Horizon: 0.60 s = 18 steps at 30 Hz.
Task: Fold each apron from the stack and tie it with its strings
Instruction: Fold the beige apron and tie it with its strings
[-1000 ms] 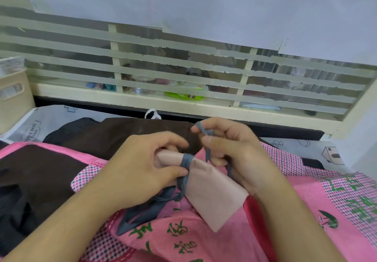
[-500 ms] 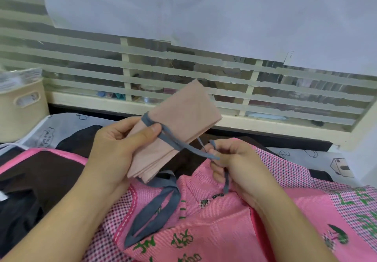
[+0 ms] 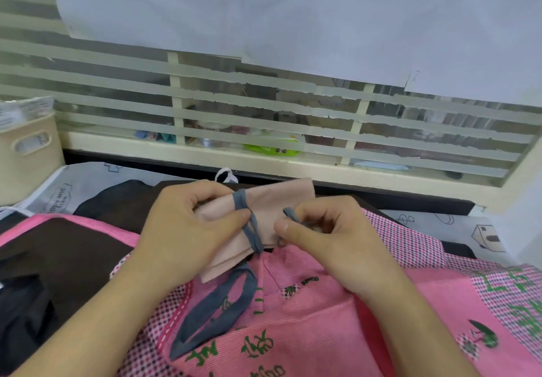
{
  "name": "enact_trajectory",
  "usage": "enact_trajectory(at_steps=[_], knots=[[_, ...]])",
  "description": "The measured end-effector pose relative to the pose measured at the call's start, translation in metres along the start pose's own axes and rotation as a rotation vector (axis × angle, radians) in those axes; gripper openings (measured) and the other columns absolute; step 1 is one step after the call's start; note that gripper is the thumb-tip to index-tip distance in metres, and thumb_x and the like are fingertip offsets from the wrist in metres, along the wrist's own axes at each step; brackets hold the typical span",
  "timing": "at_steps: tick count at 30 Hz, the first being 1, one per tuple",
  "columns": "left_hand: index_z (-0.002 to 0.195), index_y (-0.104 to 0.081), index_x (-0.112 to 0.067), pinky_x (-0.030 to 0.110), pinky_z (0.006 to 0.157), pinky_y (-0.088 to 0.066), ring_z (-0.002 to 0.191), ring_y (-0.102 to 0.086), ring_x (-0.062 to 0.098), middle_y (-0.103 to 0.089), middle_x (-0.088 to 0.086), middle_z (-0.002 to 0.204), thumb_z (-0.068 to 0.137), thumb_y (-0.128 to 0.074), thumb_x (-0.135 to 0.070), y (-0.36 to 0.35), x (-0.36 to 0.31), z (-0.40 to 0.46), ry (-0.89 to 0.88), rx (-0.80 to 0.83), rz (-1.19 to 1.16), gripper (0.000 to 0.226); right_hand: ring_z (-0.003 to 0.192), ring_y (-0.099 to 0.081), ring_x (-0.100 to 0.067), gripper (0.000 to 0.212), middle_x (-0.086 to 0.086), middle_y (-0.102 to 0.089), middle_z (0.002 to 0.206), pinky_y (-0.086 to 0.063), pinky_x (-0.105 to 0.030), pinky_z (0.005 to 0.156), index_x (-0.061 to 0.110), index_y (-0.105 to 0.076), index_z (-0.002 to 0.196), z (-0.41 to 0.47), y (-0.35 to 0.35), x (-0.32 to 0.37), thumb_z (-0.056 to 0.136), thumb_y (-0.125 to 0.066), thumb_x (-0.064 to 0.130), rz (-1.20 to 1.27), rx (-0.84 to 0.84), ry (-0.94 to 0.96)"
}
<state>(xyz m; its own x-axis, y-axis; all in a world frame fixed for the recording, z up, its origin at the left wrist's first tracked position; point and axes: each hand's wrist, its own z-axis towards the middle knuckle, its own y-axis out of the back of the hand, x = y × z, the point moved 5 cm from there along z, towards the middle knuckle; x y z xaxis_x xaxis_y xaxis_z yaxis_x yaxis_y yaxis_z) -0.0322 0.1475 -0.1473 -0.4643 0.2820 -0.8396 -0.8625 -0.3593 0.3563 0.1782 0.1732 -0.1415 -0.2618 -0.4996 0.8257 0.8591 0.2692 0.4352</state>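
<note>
A folded pale pink apron [image 3: 275, 200] is held above the pile at mid-frame. My left hand [image 3: 187, 230] grips its left end, thumb pressing the grey string [image 3: 245, 218] that wraps around the bundle. My right hand [image 3: 328, 230] pinches the free end of that grey string [image 3: 290, 214] between thumb and fingers, just right of the wrap. A wide grey loop [image 3: 214, 315] of the apron's strap hangs down onto the pink patterned apron [image 3: 308, 326] lying below.
Dark brown and black aprons [image 3: 58, 259] lie to the left. A beige basket [image 3: 29, 151] stands at the far left. A striped glass partition [image 3: 264, 112] with a sill closes off the back. White printed cloth [image 3: 440, 224] lies at right.
The folded apron came down from its raised, upright position to lie level over the pile. My right hand moved up close to the bundle, still pinching the string end.
</note>
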Motion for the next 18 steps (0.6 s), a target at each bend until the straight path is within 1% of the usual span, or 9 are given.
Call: enact_trajectory(at_steps=[1, 3, 5, 6, 8, 11, 13, 15, 18], knots=[[0.083, -0.081, -0.026, 0.024, 0.072, -0.056, 0.079, -0.072, 0.007, -0.078, -0.01, 0.082, 0.079, -0.089, -0.019, -0.003, -0.001, 0.0, -0.012, 0.059, 0.018, 0.012, 0.058, -0.052, -0.012, 0.028, -0.01, -0.063, 0.061, -0.041, -0.026, 0.057, 0.004, -0.074, 0.071, 0.0, 0.002, 0.0, 0.096, -0.075, 0.017, 0.03, -0.026, 0.002], [0.083, -0.081, -0.025, 0.021, 0.07, -0.055, 0.077, -0.072, 0.007, -0.077, -0.009, 0.081, 0.08, -0.089, -0.019, -0.009, -0.002, -0.002, -0.01, 0.174, 0.042, 0.011, 0.054, -0.05, -0.002, 0.028, 0.005, -0.06, 0.057, -0.037, -0.015, 0.055, 0.007, -0.074, 0.069, 0.0, 0.006, -0.001, 0.097, -0.073, 0.012, 0.097, -0.066, -0.003], [0.082, -0.08, -0.026, 0.017, 0.067, -0.054, 0.075, -0.072, 0.006, -0.077, -0.009, 0.08, 0.08, -0.089, -0.019, -0.015, -0.003, -0.005, -0.015, 0.269, 0.069, 0.011, 0.05, -0.051, 0.001, 0.025, 0.01, -0.061, 0.057, -0.037, -0.008, 0.054, 0.011, -0.075, 0.072, 0.0, 0.007, -0.002, 0.097, -0.071, 0.01, 0.164, -0.087, -0.015], [0.082, -0.08, -0.026, 0.017, 0.067, -0.053, 0.075, -0.071, 0.006, -0.076, -0.009, 0.08, 0.081, -0.089, -0.019, -0.018, -0.003, -0.006, -0.018, 0.307, 0.07, 0.011, 0.052, -0.054, 0.001, 0.022, 0.01, -0.064, 0.059, -0.038, -0.008, 0.056, 0.012, -0.076, 0.075, 0.001, 0.006, -0.002, 0.097, -0.071, 0.009, 0.17, -0.099, -0.018], [0.082, -0.08, -0.026, 0.017, 0.066, -0.052, 0.073, -0.069, 0.005, -0.075, -0.007, 0.079, 0.082, -0.088, -0.022, -0.023, -0.001, -0.008, -0.017, 0.369, 0.062, 0.009, 0.058, -0.059, 0.001, 0.017, 0.011, -0.069, 0.066, -0.041, -0.009, 0.061, 0.014, -0.079, 0.082, 0.002, 0.005, -0.004, 0.097, -0.071, 0.011, 0.144, -0.121, -0.032], [0.08, -0.079, -0.026, 0.016, 0.061, -0.048, 0.065, -0.063, 0.0, -0.073, -0.007, 0.074, 0.083, -0.088, -0.025, -0.028, 0.002, -0.009, 0.005, 0.423, 0.059, 0.01, 0.059, -0.054, 0.001, 0.014, 0.017, -0.065, 0.068, -0.039, -0.01, 0.059, 0.021, -0.081, 0.092, 0.003, 0.003, -0.01, 0.099, -0.071, 0.015, 0.102, -0.15, -0.075], [0.081, -0.079, -0.026, 0.016, 0.06, -0.047, 0.064, -0.061, -0.001, -0.072, -0.007, 0.073, 0.084, -0.087, -0.026, -0.03, 0.003, -0.01, 0.029, 0.453, 0.037, 0.009, 0.066, -0.053, -0.002, 0.015, 0.02, -0.065, 0.072, -0.041, -0.017, 0.064, 0.028, -0.081, 0.094, 0.004, 0.002, -0.015, 0.099, -0.071, 0.018, 0.05, -0.176, -0.091], [0.088, -0.08, -0.025, 0.022, 0.067, -0.053, 0.071, -0.067, 0.002, -0.076, -0.006, 0.081, 0.085, -0.086, -0.027, -0.032, 0.003, -0.011, 0.057, 0.517, -0.007, 0.007, 0.072, -0.056, -0.006, 0.017, 0.02, -0.067, 0.083, -0.044, -0.024, 0.068, 0.032, -0.081, 0.095, 0.005, 0.001, -0.018, 0.098, -0.072, 0.018, 0.033, -0.2, -0.097], [0.106, -0.079, -0.026, 0.031, 0.082, -0.061, 0.089, -0.076, 0.01, -0.08, -0.004, 0.097, 0.091, -0.08, -0.026, -0.035, 0.004, -0.013, 0.104, 0.616, -0.065, 0.015, 0.084, -0.063, -0.011, 0.02, 0.014, -0.072, 0.101, -0.053, -0.03, 0.076, 0.034, -0.082, 0.094, 0.006, -0.002, -0.018, 0.097, -0.072, 0.017, -0.001, -0.196, -0.094]])
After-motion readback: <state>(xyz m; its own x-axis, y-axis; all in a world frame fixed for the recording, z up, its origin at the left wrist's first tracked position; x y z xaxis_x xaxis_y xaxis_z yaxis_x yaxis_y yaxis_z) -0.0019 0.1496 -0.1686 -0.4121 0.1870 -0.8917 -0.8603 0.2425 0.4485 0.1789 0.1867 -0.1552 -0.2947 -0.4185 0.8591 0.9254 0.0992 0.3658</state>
